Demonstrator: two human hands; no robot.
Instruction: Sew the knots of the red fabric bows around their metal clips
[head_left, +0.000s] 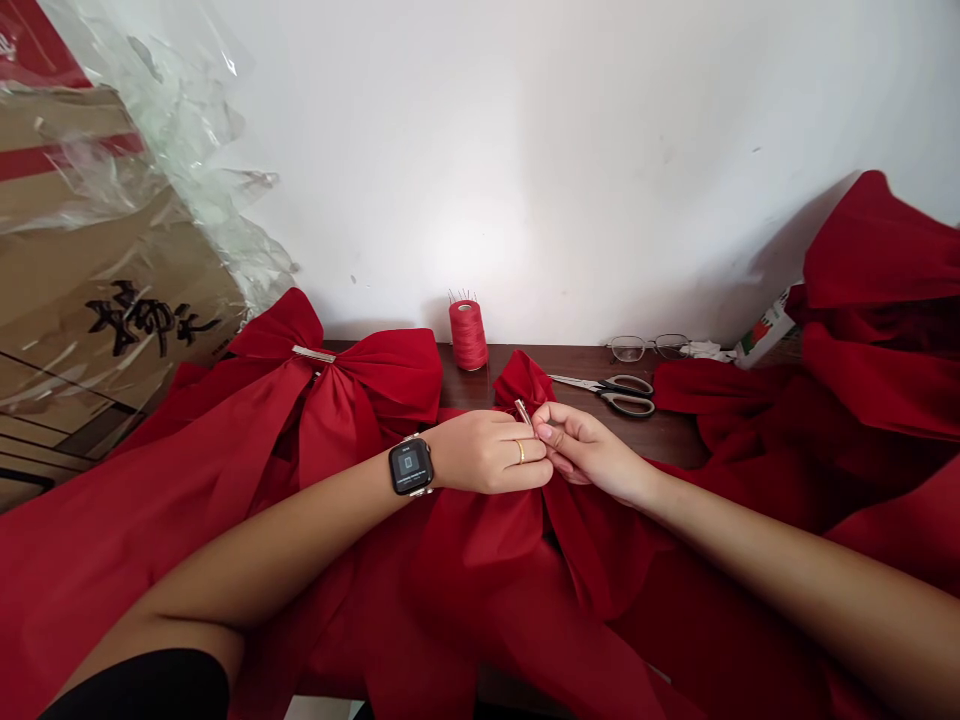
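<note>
My left hand (491, 452), with a ring and a watch (411, 467) on the wrist, is closed around the gathered middle of a red fabric bow (487, 525). A silver hair clip (523, 411) sticks up from the bow's centre, between my two hands. Thumb and fingertips of my right hand (581, 450) are pinched together at the bow's middle beside the clip. Whatever is between those fingertips is too small to make out. Another red bow (390, 375) lies to the left, a silver clip (313, 354) across its centre.
A red thread spool (469, 337) with needles in its top stands by the wall. Scissors (607, 388) and eyeglasses (649, 347) lie on the dark table (675, 437). More red bows (877, 250) are piled at right. A plastic-wrapped cardboard box (90, 260) stands at left.
</note>
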